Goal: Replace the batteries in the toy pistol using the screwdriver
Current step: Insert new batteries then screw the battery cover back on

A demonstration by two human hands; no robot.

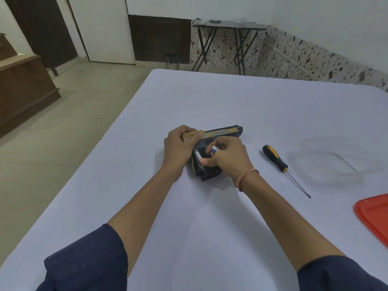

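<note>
Nearest me, the person's dark sleeves point(84, 263) are lying on the white table point(210, 238), both forearms reaching forward. A red tray point(373, 217) is poking in at the right edge. Further along, the toy pistol point(210, 174) is lying on its side mid-table, grip towards the person, its battery compartment standing open. The right hand point(228, 157) is pinching a battery point(215, 148) in curled fingertips just above that compartment, where a second battery point(197, 155) is already sitting. The left hand point(179, 148) is gripping the tan rear of the slide, fingers wrapped over it. To the right, apart from the hands, the screwdriver point(277, 160) is resting untouched, tip towards the person, with a clear plastic container point(333, 158) just beyond it. Far off, a folding table point(228, 26) is standing against the wall.
</note>
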